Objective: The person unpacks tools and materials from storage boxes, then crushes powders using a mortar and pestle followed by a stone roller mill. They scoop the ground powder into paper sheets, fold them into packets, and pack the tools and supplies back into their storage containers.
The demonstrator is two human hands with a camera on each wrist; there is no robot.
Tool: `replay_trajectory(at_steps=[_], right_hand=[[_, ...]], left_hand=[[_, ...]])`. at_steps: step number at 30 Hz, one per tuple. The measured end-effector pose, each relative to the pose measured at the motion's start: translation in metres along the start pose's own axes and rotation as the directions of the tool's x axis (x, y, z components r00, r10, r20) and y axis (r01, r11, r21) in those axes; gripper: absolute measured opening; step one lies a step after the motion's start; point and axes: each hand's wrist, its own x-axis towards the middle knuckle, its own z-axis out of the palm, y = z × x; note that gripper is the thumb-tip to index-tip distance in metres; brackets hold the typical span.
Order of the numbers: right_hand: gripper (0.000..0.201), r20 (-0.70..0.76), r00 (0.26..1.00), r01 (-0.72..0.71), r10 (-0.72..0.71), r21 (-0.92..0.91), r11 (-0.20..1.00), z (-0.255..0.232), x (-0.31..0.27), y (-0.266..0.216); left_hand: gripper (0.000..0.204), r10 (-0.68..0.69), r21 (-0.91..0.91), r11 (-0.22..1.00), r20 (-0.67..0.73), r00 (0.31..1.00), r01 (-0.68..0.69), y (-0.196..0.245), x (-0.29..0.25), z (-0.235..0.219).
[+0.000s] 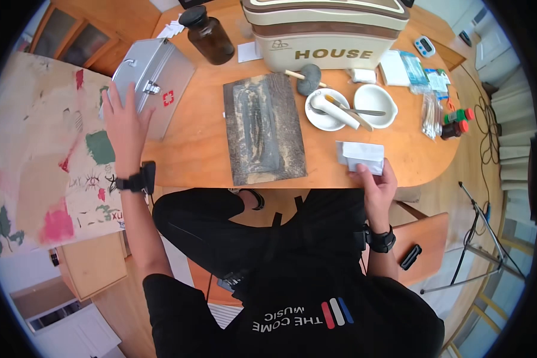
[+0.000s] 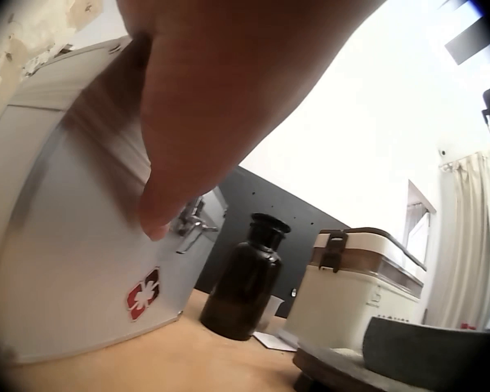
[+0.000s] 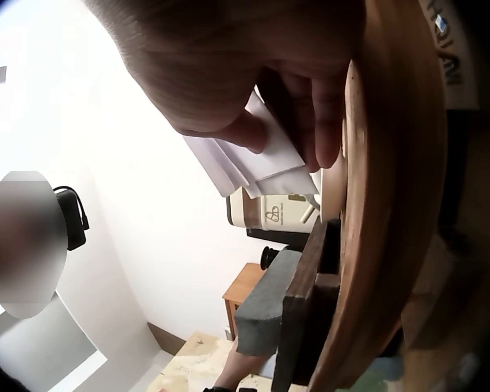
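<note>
- Head cam: left hand [image 1: 125, 116] is up at the silver case [image 1: 166, 76], the one with a red cross sticker [image 1: 168, 98]. Fingers are straight and a bit spread, thumb out to the side, nothing gripped.
- Left wrist view puts the thumb right near the metal latch [image 2: 196, 227]. Can't tell if the other fingers actually touch the case, they're hidden there.
- Right hand [image 1: 380, 186] has a folded white paper packet [image 1: 365, 155] pinched, thumb on top and fingers curled behind it. It's held over the near right edge of the wooden table [image 1: 206, 137].
- Case sits at the table's left side, brown glass bottle [image 1: 212, 42] just beyond it.
- Between the hands there's a dark wooden board [image 1: 290, 128] with a grey slab [image 1: 258, 128] on top.
- Past the packet, two white bowls [image 1: 373, 95] side by side, a white pestle [image 1: 338, 113] resting in the left one, slim tools [image 1: 370, 112] lying across.
- Big cream box [image 1: 328, 56] marked HOUSE at the back.
</note>
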Motion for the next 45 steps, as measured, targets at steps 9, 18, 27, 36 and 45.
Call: replay_trajectory(at_steps=[9,18,27,36,45], right_hand=[[0.037,0.33,0.923,-0.338,0.197,0.452,0.825,0.074,0.004,-0.018],[0.034,0.428,0.885,-0.41,0.184,0.531,0.742,0.097,0.016,-0.013],[0.034,0.535,0.831,-0.482,0.152,0.557,0.676,0.15,0.021,-0.003],[0.028,0.291,0.951,-0.041,0.102,-0.21,0.977,0.096,0.024,-0.022],[0.034,0.326,0.871,0.487,-0.367,-0.668,0.563,0.091,0.03,-0.011]], left_hand=[[0.071,-0.078,-0.917,-0.135,0.388,0.918,0.376,0.134,-0.089,0.02],[0.079,-0.125,-0.852,-0.359,0.448,0.885,0.38,0.156,-0.103,0.021],[0.075,-0.159,-0.832,-0.335,0.513,0.844,0.442,0.129,-0.085,0.022],[0.05,-0.328,-0.941,0.268,0.114,0.938,0.208,0.122,-0.056,-0.035],[0.059,0.511,-0.73,0.643,0.186,0.839,-0.23,0.22,0.064,-0.064]])
